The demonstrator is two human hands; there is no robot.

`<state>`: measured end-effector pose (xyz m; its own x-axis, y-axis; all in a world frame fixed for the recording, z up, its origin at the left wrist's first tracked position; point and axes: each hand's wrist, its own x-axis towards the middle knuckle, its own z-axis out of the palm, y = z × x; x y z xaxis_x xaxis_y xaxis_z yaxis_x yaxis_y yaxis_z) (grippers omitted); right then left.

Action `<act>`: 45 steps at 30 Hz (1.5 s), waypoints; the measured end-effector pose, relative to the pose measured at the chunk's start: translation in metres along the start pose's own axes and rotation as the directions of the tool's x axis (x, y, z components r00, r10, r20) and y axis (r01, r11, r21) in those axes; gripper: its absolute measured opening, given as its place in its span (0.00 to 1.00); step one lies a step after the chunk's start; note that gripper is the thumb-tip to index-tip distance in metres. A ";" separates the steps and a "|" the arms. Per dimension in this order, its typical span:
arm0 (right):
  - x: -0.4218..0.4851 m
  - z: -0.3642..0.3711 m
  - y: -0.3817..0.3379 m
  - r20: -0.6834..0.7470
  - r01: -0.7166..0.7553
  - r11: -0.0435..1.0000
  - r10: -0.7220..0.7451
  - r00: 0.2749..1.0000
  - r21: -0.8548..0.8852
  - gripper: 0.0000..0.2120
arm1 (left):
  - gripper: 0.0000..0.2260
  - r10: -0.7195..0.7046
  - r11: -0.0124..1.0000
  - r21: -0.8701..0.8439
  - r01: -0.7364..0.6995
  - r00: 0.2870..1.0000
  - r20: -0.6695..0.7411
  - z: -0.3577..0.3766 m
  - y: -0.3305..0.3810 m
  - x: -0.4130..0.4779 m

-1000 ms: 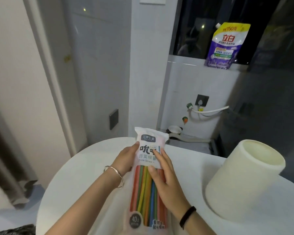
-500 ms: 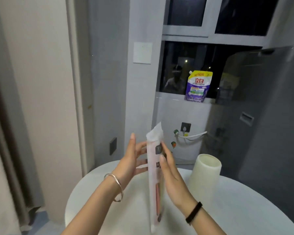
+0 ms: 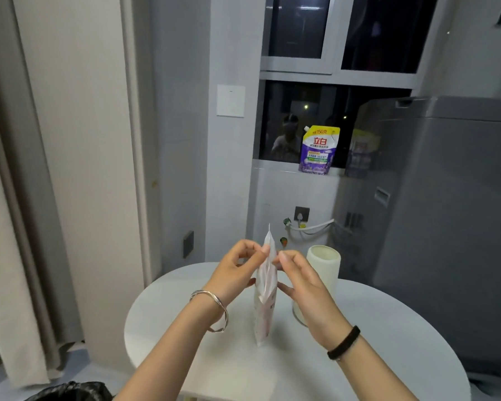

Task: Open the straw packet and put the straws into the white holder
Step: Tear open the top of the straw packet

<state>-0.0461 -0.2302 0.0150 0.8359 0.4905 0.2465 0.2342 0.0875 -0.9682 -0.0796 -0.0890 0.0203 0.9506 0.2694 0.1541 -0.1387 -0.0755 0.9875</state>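
A person's left hand (image 3: 234, 273) and right hand (image 3: 304, 282) pinch the top edge of a straw packet (image 3: 265, 293) from either side, each grip clamped on the plastic, holding it upright and edge-on above a round white table (image 3: 388, 357). Just beyond the right-hand grip stands the white holder (image 3: 324, 267), open end up. A purple detergent pouch (image 3: 318, 150) sits on the windowsill behind.

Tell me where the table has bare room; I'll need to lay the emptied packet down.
The table is bare right of the right hand, and left of the left hand. Crowded only at centre: straw packet and white holder.
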 end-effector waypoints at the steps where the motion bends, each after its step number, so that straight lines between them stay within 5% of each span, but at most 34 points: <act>1: -0.002 0.000 0.000 -0.006 -0.003 1.000 0.004 1.000 0.013 0.15 | 0.08 0.004 1.000 0.002 -0.004 1.000 -0.012 0.001 -0.001 -0.001; 7: -0.009 0.003 -0.001 -0.050 0.037 0.999 -0.038 0.998 -0.018 0.23 | 0.09 0.012 0.999 -0.031 -0.013 0.999 -0.032 0.004 -0.005 -0.007; 21: -0.003 0.009 0.009 -0.029 0.045 0.988 -0.049 0.998 -0.149 0.10 | 0.06 0.039 0.994 -0.102 -0.045 0.997 -0.060 -0.001 -0.016 -0.009; 36: 0.000 0.010 0.017 -0.010 0.037 0.996 -0.038 0.999 -0.083 0.10 | 0.11 0.279 0.946 0.187 -0.267 0.959 -0.044 0.006 -0.023 -0.012; 42: 0.001 0.017 0.013 -0.017 0.150 0.868 -0.179 0.984 -0.473 0.11 | 0.11 0.287 0.958 0.038 -0.285 0.953 -0.092 0.014 -0.023 -0.012; 45: 0.006 0.015 0.014 -0.013 0.157 0.847 -0.189 0.982 -0.508 0.12 | 0.12 0.301 0.952 0.084 -0.294 0.949 -0.097 0.013 -0.022 -0.010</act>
<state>-0.0453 -0.2131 0.0017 0.7828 0.4539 0.4258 0.5814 -0.2893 -0.7605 -0.0828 -0.1025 -0.0039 0.8330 0.3259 0.4470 -0.3880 -0.2318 0.8920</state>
